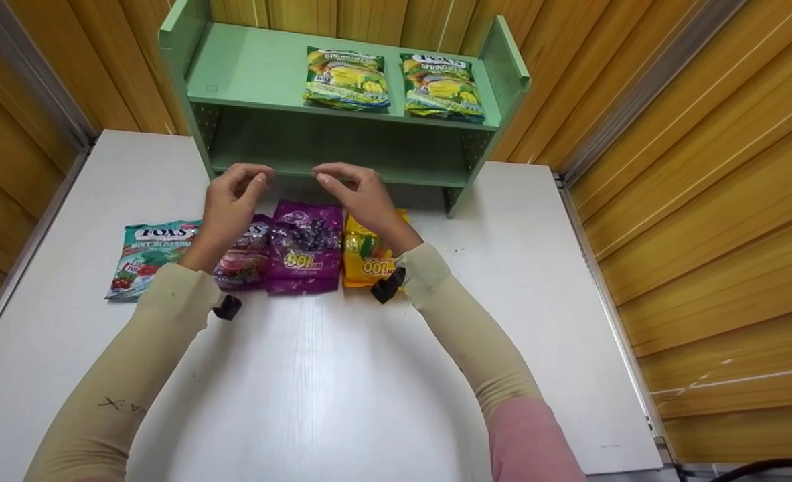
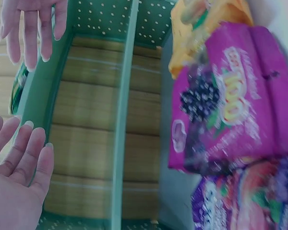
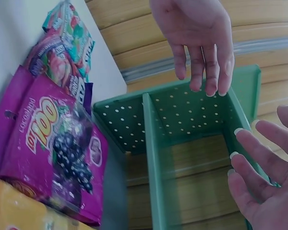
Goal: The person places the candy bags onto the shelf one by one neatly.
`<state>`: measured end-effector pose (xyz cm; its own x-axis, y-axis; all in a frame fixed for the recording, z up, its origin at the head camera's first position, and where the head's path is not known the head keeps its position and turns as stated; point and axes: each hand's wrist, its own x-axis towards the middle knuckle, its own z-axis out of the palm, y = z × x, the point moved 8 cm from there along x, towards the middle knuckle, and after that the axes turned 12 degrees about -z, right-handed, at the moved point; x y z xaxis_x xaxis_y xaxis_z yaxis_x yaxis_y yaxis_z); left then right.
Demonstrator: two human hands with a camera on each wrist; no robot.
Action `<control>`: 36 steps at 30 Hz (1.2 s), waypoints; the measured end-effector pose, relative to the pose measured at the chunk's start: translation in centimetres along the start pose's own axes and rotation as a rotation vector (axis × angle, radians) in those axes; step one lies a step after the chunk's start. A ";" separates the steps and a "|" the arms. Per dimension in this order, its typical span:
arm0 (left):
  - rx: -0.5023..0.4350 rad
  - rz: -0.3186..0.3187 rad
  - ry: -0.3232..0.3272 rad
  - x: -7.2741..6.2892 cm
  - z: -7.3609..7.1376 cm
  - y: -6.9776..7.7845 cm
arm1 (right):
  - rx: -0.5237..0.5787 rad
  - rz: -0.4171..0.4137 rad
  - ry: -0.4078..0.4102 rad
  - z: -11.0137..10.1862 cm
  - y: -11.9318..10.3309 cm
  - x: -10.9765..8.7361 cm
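Note:
Both hands hover in front of the green shelf, above the row of candy bags, and hold nothing. My left hand (image 1: 229, 204) is over the purple-red Fox's bag (image 1: 245, 258), fingers bent loosely towards the other hand. Facing it, my right hand (image 1: 362, 197) is nearest to the yellow bag (image 1: 365, 251). Between them on the table lies a purple bag with dark grapes (image 1: 305, 248), also plain in the left wrist view. A teal Fox's Mint Blossom bag (image 1: 148, 258) is at the left end, partly behind the left forearm.
The green shelf (image 1: 255, 63) stands at the back of the white table (image 1: 288, 388). Two green-yellow Fox's Spring Tea bags, a left one (image 1: 347, 79) and a right one (image 1: 442, 87), lie on its upper board. Wood-patterned walls (image 1: 717, 221) enclose the table.

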<state>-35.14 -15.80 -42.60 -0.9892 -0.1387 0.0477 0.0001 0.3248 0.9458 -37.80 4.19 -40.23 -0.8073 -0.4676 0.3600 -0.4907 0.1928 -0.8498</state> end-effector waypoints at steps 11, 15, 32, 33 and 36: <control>0.055 -0.154 0.016 -1.0 -2.4 -4.1 | 0.121 0.036 -0.040 4.4 0.9 0.4; 0.075 -0.161 0.049 -1.2 -3.2 -5.3 | 0.113 0.073 -0.072 6.3 1.6 0.3; 0.230 -0.355 -0.057 -1.7 -4.4 -11.3 | -0.407 0.090 -0.337 12.8 4.9 0.4; 0.248 -0.362 -0.084 -1.8 -4.3 -11.7 | -0.478 0.082 -0.372 13.3 5.2 0.3; 0.306 -0.389 -0.167 -2.1 -3.8 -13.0 | -0.676 0.074 -0.484 14.7 6.1 0.0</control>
<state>-32.54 -23.25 -53.82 -0.9174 -0.1602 -0.3643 -0.3903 0.5410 0.7450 -35.99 -7.38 -51.08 -0.6905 -0.7229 -0.0238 -0.6579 0.6414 -0.3948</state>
